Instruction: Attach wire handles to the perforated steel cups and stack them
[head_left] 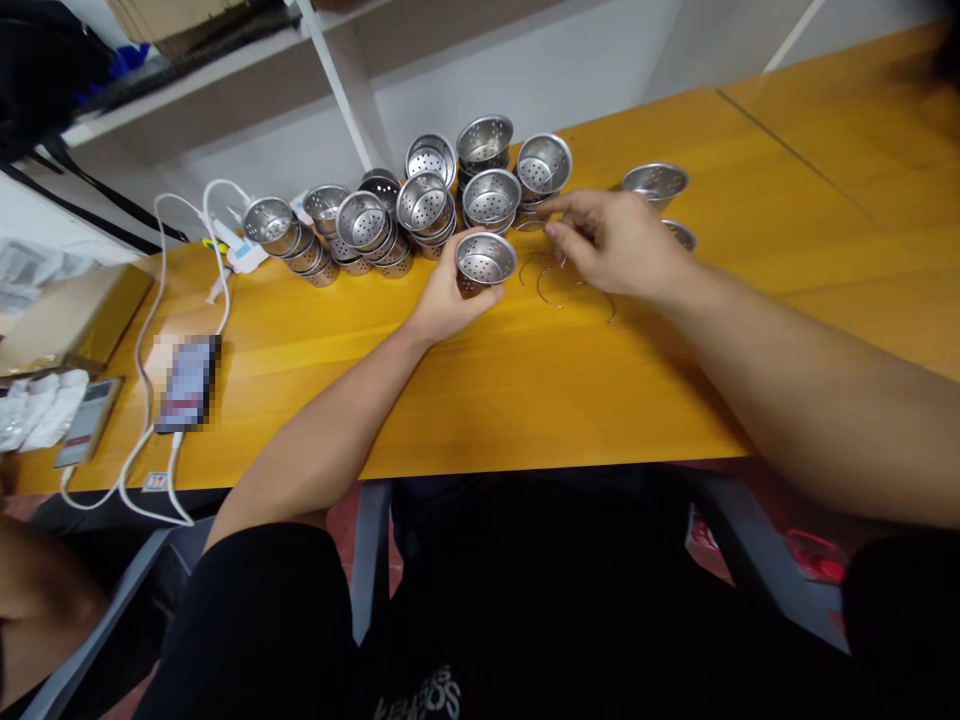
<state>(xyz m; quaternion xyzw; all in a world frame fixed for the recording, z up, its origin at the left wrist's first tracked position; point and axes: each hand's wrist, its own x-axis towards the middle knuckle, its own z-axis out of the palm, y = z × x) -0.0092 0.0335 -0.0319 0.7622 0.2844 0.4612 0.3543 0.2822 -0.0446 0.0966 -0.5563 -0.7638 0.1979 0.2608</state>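
Observation:
My left hand (442, 300) is wrapped round a perforated metal cup (486, 262), which is upright with its opening towards me. To the right of that cup, my right hand (611, 240) is over the table with thumb and forefinger drawn close together. Whatever lies between those fingertips is too small to make out. Thin curved wire pieces (551, 300) lie below and beside the right fingers. Behind both hands stand stacks of similar perforated cups (491, 195). The right hand partly covers the view of a cup (681, 235) beyond its wrist.
More cup stacks (364, 222) lean at the left of the group, and another cup (654, 182) stands at the right. Phones (187, 385) with white charging cables lie on the wooden table (465, 400). A cardboard box (75, 320) sits far left, near another person's arm (45, 600).

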